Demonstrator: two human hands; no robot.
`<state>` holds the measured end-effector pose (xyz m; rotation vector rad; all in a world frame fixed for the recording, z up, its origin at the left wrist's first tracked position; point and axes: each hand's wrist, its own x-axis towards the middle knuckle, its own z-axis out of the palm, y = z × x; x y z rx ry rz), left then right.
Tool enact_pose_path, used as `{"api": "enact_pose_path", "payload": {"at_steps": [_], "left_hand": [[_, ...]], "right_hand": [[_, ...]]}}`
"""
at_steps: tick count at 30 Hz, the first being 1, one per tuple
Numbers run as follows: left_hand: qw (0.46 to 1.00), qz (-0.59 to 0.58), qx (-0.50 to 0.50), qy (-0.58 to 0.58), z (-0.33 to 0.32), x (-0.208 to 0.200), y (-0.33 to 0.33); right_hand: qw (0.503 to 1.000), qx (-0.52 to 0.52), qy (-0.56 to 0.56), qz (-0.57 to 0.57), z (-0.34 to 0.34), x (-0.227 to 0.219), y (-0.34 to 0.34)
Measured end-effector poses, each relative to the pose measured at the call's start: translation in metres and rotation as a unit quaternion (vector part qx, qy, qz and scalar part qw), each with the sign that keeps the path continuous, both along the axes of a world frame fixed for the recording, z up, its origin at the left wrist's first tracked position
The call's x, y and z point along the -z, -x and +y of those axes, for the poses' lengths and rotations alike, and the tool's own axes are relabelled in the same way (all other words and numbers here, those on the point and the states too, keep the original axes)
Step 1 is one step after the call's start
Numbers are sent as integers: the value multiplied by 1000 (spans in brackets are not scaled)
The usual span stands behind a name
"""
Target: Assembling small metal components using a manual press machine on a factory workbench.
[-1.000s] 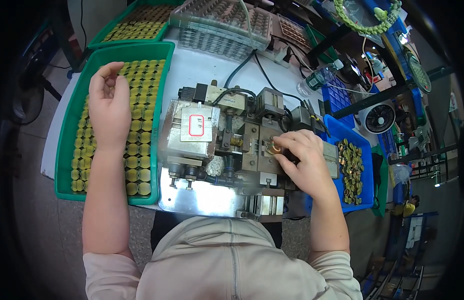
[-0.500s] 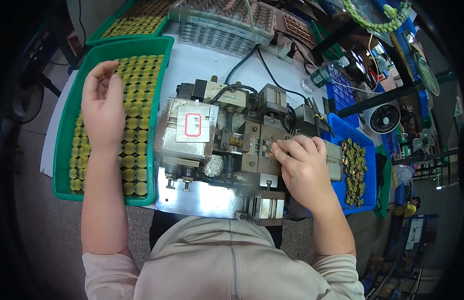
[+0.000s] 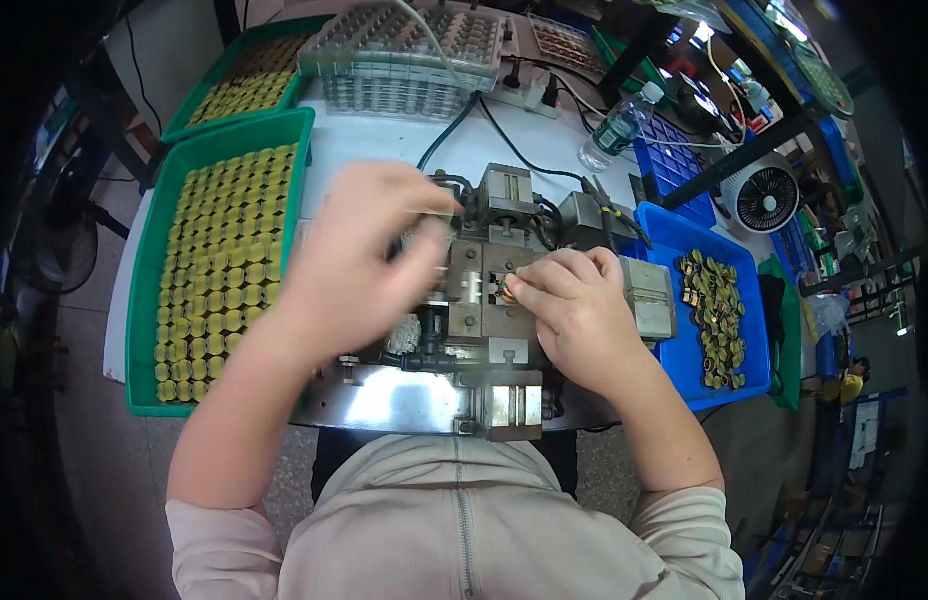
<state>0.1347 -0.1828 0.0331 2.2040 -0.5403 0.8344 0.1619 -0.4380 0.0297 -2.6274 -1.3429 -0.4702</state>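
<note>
My right hand (image 3: pixel 579 305) is at the middle of a metal press-like fixture (image 3: pixel 469 320), thumb and forefinger closed on a small copper and yellow part (image 3: pixel 507 290) in its central slot. The fingers partly cover that part. My left hand (image 3: pixel 369 260) hangs over the fixture's left side, smeared by motion; whether it holds anything does not show. To the left lies a green tray (image 3: pixel 144 300) with rows of yellow-topped pieces (image 3: pixel 229 240). A blue bin (image 3: pixel 749 330) on the right holds a loose heap of small yellow and copper parts (image 3: pixel 714 320).
A second green tray (image 3: pixel 184 115) and stacked clear plastic trays (image 3: pixel 394 85) stand at the back. A plastic bottle (image 3: pixel 619 125), pliers (image 3: pixel 606 212), a blue grid tray (image 3: pixel 674 180) and a white fan (image 3: pixel 764 200) are at the back right. Black cables cross the white table.
My left hand has swung right from over the green tray to above the fixture. My right hand stays at the central slot. The whole view has shifted slightly.
</note>
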Motion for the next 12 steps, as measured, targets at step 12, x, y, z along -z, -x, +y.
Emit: {"api": "enact_pose_path", "payload": {"at_steps": [12], "left_hand": [[951,120,161,-234,-60,9,-25]], "right_hand": [[827,471,-303,49,-249,-36,11]]}}
